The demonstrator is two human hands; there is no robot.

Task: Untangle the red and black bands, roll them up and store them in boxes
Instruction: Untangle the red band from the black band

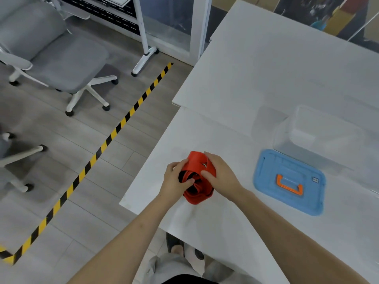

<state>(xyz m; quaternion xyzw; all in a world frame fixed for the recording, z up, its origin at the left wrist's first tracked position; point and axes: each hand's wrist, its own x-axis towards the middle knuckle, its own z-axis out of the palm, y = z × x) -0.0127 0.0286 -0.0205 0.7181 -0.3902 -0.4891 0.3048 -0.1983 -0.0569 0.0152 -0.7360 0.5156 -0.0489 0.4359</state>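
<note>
A: Where are the bands right now?

B: Bunched into one knot over the table [256,78], near its nine o'clock edge. I can't tell whether the knot rests on the top or hangs just above it. The red band [197,160] wraps the outside in wide loops. The black band [181,175] shows only as dark strips inside, at the knot's nine o'clock side and toward the middle.

A: And the hands?

B: Both grip the knot. The left hand [174,181] cups it from nine o'clock with its fingers curled round and its thumb pressing into the centre. The right hand [220,176] clasps it from three o'clock, with its fingers laid over the top red loop.

A: Why hold it that way?

B: My guess is that one hand steadies the lump while the other feels for a loop to pull free. With a hand on each side, it can also be turned over.

A: How far along is the job?

B: Barely begun, I'd say. Nothing is separated and nothing is rolled.

A: Where will they go?

B: A clear box [303,138] stands at about two o'clock from the knot, well apart from it and open on top. Its blue lid [266,175], with an orange handle [290,188], lies flat at three o'clock, just beside the box. It was probably set aside so the rolls can drop straight in. I see only that one box.
</note>
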